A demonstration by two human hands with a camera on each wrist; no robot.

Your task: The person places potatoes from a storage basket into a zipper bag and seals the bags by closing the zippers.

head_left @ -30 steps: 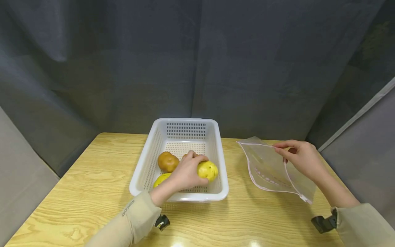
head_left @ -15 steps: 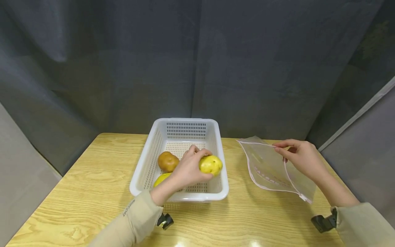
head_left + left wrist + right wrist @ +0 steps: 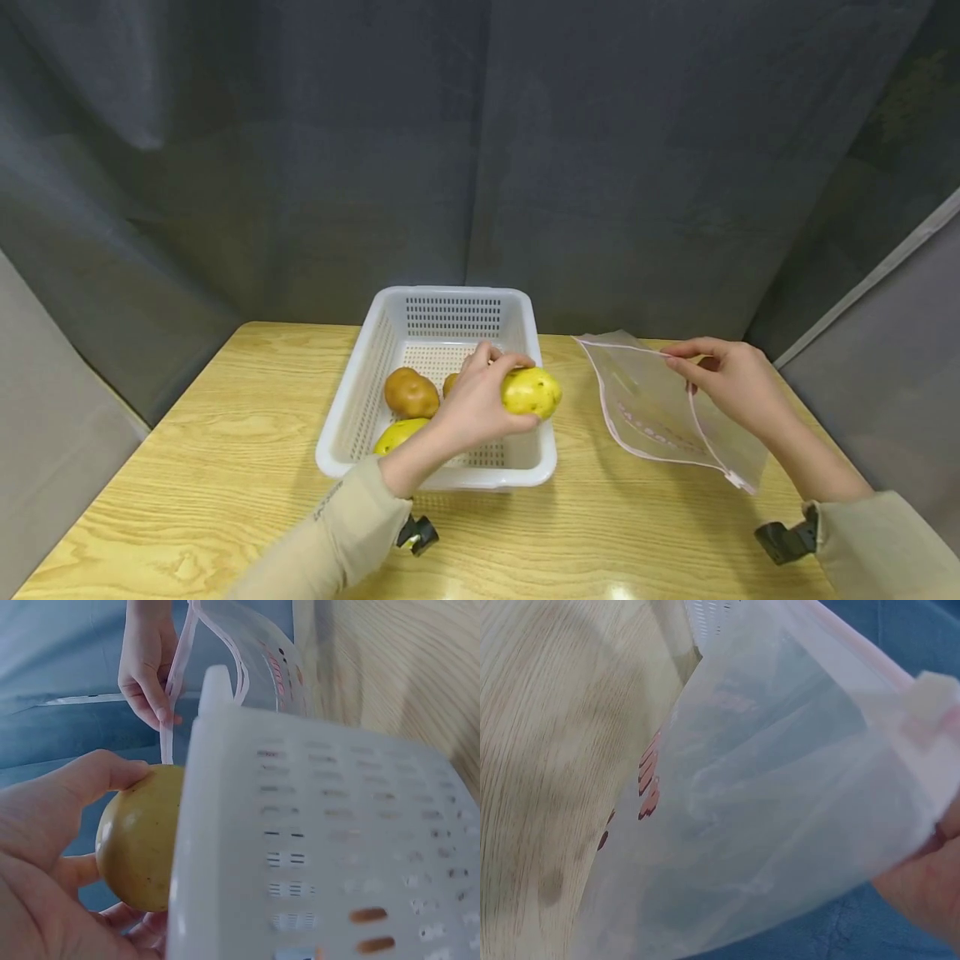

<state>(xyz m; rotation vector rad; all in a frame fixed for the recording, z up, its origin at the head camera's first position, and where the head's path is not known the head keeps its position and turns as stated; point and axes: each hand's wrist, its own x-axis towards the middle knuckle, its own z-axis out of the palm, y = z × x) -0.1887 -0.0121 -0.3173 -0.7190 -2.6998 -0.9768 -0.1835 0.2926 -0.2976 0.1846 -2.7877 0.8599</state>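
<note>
My left hand (image 3: 480,407) grips a yellow potato (image 3: 532,393), thumb and fingers round its sides, at the right rim of a white plastic basket (image 3: 363,350). In the left wrist view the same potato (image 3: 139,832) is partly covered by the basket's wall. Inside the basket lie a brown potato (image 3: 411,393), another yellow potato (image 3: 397,435) and a brown one (image 3: 450,384) mostly hidden behind my hand. To the right, my right hand (image 3: 731,383) pinches the edge of a clear zip bag (image 3: 645,408) with pink seams, its mouth spread open toward the basket.
The wooden table (image 3: 187,467) carries the basket, with a dark cloth curtain (image 3: 480,150) behind its far edge. A white slider (image 3: 738,481) sits at the bag's near corner. Grey cloth panels stand at both sides.
My left hand has lifted the yellow potato and moved it rightward, from inside the basket to its right rim. The right hand and bag have hardly moved.
</note>
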